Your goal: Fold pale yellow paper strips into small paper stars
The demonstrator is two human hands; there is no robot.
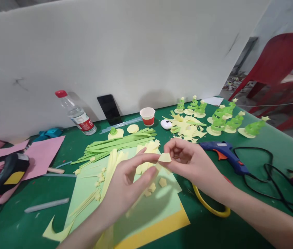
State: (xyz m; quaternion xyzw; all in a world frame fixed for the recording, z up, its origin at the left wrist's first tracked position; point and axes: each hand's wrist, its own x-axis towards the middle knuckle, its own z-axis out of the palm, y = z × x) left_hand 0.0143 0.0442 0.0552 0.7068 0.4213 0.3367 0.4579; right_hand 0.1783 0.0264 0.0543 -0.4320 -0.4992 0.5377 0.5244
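Note:
Between the fingertips of my right hand (189, 160) is a small folded piece of pale yellow paper strip (165, 158), pinched by thumb and index. My left hand (132, 174) reaches in from the other side; its index fingertip touches the paper's left edge, while the thumb stays apart below. Under both hands lies a light green sheet (146, 207) on a yellow one (159, 230). On it are a small paper pentagon (163, 182), long pale yellow strips (111, 169) and several tiny folded paper stars (101, 180). Green paper strips (120, 141) lie behind.
Green paper spiral trees (236, 121) stand back right, near a blue glue gun (226, 154) with a looping black cord. A yellow tape ring (211, 207) lies beside my right forearm. A paper cup (147, 116), phone (109, 110) and water bottle (76, 114) line the white board.

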